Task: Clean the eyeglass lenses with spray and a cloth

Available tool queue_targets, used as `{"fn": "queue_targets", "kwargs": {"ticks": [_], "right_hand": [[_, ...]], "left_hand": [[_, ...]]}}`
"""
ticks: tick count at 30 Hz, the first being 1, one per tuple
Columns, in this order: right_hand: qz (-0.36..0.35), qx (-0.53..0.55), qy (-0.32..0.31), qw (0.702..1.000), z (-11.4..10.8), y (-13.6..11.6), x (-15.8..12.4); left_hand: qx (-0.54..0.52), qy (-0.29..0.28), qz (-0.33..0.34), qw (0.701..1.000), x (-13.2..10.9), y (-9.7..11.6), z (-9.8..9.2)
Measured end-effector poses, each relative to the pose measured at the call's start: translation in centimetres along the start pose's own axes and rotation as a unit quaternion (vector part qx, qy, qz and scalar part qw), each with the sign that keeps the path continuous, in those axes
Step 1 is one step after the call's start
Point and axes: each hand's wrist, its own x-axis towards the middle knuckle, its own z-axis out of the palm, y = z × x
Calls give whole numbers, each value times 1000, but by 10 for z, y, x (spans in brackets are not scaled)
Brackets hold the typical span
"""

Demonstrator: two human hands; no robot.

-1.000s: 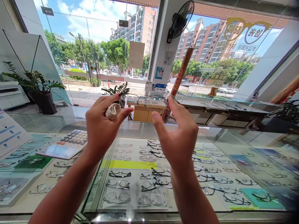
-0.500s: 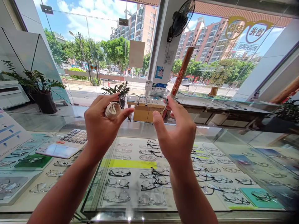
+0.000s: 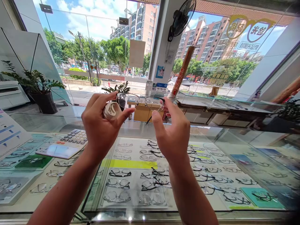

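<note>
I hold a thin-framed pair of glasses [image 3: 140,101] up at chest height above a glass display counter [image 3: 140,128]. My left hand [image 3: 99,126] pinches a beige cleaning cloth [image 3: 111,110] against the left lens, thumb under it. My right hand [image 3: 172,132] grips the frame's right end with its fingertips, palm turned away from me. One temple arm hangs down between my hands.
Rows of spectacle frames [image 3: 145,175] lie under the counter glass. A calculator [image 3: 67,143] rests on the counter to the left. Potted plants [image 3: 38,89] stand by the shop window, a wall fan [image 3: 181,18] hangs above, and a street shows outside.
Both hands have shifted slightly left and up with the glasses. The glasses have tilted a little, and the right hand's fingers have closed in on the frame's end.
</note>
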Motion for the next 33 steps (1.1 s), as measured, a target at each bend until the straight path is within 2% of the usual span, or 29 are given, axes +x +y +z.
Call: {"fn": "queue_targets", "kwargs": {"ticks": [9, 21, 26, 33], "right_hand": [[18, 37, 1, 999, 11, 8, 1], [31, 59, -5, 998, 15, 11, 0], [13, 52, 9, 999, 15, 10, -1], [-38, 33, 37, 998, 16, 8, -1]], "left_hand": [[-15, 5, 6, 1000, -2, -6, 1], [-30, -7, -25, 999, -4, -2, -2], [-12, 1, -14, 1000, 0, -3, -1], [-23, -22, -19, 999, 4, -7, 1]]}}
